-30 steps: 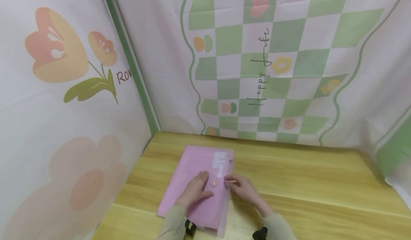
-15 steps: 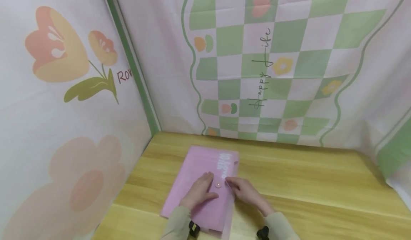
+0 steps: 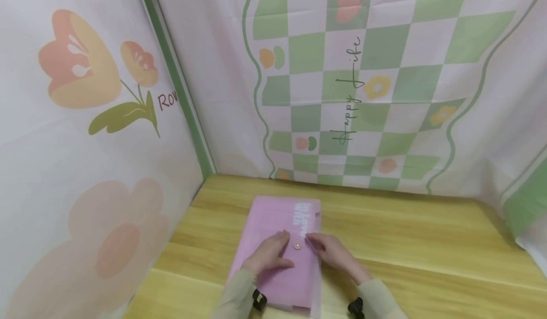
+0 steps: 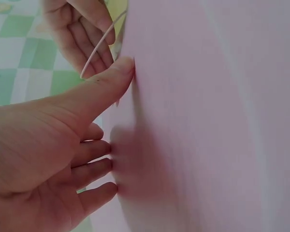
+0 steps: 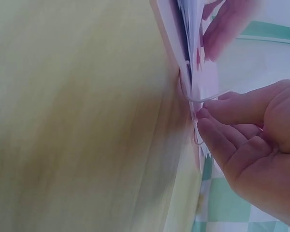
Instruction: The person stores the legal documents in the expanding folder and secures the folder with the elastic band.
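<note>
A pink document folder [image 3: 278, 252] with white lettering lies on the wooden table. My left hand [image 3: 270, 255] rests on its cover with fingers straight; in the left wrist view the thumb and fingertips touch the pink surface. Beside that hand sits a small round button [image 3: 297, 246]. At the folder's right edge, my right hand [image 3: 333, 251] pinches a thin pale cord between thumb and index finger. The right wrist view shows the cord [image 5: 203, 100] looping out past the folder's open side, where page edges [image 5: 191, 29] show.
The wooden table [image 3: 419, 243] runs on to the right of the folder. A green and white checked curtain [image 3: 350, 96] hangs behind it, and a flower-printed curtain [image 3: 85, 167] stands at the left.
The folder has slid rightward on the table and turned a little, so its long sides run straighter. Both hands have shifted right along with it.
</note>
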Tool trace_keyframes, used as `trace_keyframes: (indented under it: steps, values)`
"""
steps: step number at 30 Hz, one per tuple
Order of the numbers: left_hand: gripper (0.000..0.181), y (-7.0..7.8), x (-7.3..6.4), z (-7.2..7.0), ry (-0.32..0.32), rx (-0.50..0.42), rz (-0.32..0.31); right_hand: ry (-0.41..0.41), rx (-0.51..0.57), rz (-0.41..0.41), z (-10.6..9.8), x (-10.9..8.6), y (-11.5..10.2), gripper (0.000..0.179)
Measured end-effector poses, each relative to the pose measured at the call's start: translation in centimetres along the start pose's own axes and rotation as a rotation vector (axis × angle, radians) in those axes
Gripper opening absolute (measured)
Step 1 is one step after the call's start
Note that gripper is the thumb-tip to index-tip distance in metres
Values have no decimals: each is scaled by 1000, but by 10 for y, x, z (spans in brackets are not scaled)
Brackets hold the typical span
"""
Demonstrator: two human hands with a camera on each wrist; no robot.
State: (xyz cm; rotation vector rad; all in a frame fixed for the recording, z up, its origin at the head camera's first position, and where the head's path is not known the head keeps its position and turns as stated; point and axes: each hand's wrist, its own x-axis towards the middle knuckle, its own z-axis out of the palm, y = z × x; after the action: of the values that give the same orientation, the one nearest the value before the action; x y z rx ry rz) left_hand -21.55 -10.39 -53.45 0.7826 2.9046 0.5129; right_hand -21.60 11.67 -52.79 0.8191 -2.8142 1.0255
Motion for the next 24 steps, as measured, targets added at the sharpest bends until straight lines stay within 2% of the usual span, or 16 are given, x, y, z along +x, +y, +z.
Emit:
trace_keyframes:
  steps: [3, 8, 14, 24]
  values:
    - [86, -1, 1, -1, -12, 36, 14, 2, -9, -6, -1, 0, 2, 43]
    - [83, -1, 1, -1, -15, 67, 20, -38, 30, 55, -3, 2, 3, 43]
    - [85, -1, 3, 1, 4, 99, 34, -7, 16, 102, -1, 6, -2, 36]
    - [87, -5, 5, 5, 24, 116, 63, 27, -174, 53, 8, 18, -15, 21]
